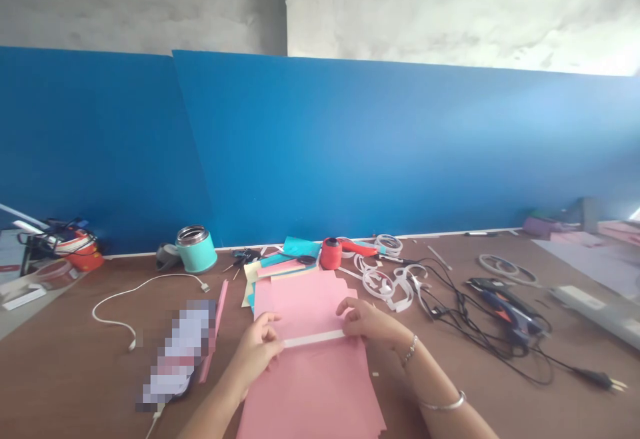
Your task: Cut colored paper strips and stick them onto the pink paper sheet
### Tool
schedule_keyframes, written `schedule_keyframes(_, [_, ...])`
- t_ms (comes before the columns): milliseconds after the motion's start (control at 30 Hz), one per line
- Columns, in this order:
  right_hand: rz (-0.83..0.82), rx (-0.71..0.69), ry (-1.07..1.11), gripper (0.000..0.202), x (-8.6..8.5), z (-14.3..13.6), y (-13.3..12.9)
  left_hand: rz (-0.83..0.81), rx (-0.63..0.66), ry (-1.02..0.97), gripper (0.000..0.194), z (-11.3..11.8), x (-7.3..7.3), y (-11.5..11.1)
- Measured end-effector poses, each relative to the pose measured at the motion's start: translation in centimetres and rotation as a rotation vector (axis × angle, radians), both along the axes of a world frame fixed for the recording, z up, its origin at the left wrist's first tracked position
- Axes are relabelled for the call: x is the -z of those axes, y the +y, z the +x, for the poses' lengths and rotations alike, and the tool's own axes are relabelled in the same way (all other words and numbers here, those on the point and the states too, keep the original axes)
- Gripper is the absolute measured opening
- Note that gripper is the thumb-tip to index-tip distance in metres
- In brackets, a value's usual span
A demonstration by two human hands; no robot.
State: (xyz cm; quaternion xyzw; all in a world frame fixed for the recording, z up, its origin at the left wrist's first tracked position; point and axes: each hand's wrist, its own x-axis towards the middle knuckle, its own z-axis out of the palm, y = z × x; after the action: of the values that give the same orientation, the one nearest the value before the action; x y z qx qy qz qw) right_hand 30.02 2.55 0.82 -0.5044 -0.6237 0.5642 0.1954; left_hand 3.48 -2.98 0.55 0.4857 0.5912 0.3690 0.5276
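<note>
A narrow white strip [314,339] stretches across pink paper sheets [310,386] on the brown table. Its left end is pinched between the fingers of my left hand [257,351]. At the right end, my right hand [373,324] grips the strip with thumb and fingers; a bracelet and a bangle circle that wrist and forearm. Another pink sheet [305,296] lies beyond the strip, over yellow and blue papers. Both hands rest close to the paper surface.
Behind the papers stand a turquoise container [196,256] and a red spool [331,254]. White cable coils [377,282], black cords and a blue-black tool [513,318] lie right. A pixelated object [183,349] and a white cable [113,322] are left.
</note>
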Motion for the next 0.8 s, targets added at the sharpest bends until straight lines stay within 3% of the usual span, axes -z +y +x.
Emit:
schedule_keyframes(233, [0.054,-0.026,-0.056,0.031,1.0,-0.3,0.2,-0.059,0.071,0.011,0.051,-0.8,0.3,0.1])
schedule_keyframes(533, [0.091,-0.048,-0.162,0.022,0.4,-0.8,0.0,-0.125,0.129,0.144,0.058,-0.8,-0.7,-0.1])
schedule_keyframes(800, [0.11,-0.044,-0.225,0.023,0.9,-1.2,0.0,-0.108,0.178,0.272,0.06,-0.8,-0.6,-0.3])
